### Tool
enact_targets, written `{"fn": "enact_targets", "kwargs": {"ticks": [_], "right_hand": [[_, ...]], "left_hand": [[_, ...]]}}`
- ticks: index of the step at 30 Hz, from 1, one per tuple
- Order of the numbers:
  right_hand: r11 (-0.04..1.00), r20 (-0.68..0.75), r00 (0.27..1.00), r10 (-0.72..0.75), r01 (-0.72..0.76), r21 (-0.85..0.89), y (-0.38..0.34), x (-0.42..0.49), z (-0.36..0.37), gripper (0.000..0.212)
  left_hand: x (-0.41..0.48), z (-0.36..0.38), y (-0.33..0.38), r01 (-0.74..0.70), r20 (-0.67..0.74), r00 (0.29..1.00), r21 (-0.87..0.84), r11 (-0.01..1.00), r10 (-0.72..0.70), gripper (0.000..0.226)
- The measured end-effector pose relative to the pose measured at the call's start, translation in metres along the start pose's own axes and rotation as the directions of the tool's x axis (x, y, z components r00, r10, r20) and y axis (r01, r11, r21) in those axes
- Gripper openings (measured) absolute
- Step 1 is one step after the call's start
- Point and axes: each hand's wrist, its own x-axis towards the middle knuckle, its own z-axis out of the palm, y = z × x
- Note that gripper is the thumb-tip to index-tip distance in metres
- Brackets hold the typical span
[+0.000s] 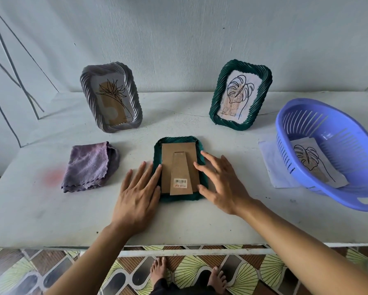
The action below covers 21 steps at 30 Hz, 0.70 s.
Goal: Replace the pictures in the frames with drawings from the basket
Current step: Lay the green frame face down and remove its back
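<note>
The left hand (139, 189) and right hand (224, 186), fingers straight, grasping nothing, steady the face-down frame (180, 165) near the bench (40, 209) front edge, likely to open its back.

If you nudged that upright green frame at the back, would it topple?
Likely, yes: the upright green frame leans backward on the table, so a push from the front could tip it. It looks woven and stiff, not floppy.

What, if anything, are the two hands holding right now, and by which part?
Nothing is gripped. The left hand touches the left edge of the face-down green frame with straight fingers; the right hand rests spread fingers on its right edge.
</note>
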Motion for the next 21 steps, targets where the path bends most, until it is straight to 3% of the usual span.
{"fn": "enact_targets", "kwargs": {"ticks": [13, 21], "right_hand": [[1.000, 0.005, 1.000, -0.018, 0.018, 0.006, -0.001, 0.000, -0.002, 0.062], [0.977, -0.090, 0.992, 0.088, -0.069, 0.201, 0.001, 0.000, -0.004, 0.053]], "left_hand": [[0.001, -0.005, 0.002, 0.012, 0.010, 1.000, -0.021, 1.000, -0.012, 0.057], [0.008, -0.010, 0.010, 0.049, 0.061, 0.997, -0.044, 0.998, -0.047, 0.058]]}}
